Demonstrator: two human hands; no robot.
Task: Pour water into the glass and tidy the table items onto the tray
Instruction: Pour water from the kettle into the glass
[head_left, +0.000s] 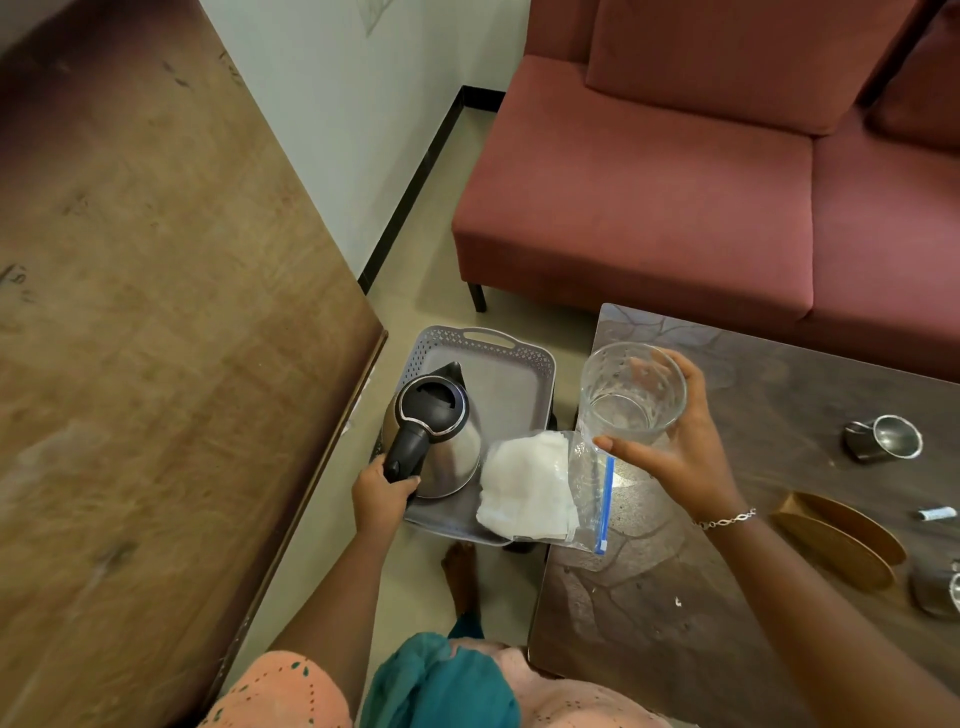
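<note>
A steel kettle (453, 452) with a black lid and handle stands on the grey perforated tray (511, 384). My left hand (382, 496) grips the kettle's handle. My right hand (685, 447) holds a clear glass (631, 389) upright above the left edge of the dark table (675, 613); a little water shows in its bottom. A zip bag with white tissues (535, 491) lies across the tray's near right corner and the table edge.
A small steel cup (896, 439) lies tipped on the table at the right. Two golden oval dishes (844, 538), a small white tube (935, 513) and another steel vessel (937, 590) lie nearby. A wooden surface (156, 338) fills the left; a pink sofa (675, 182) stands behind.
</note>
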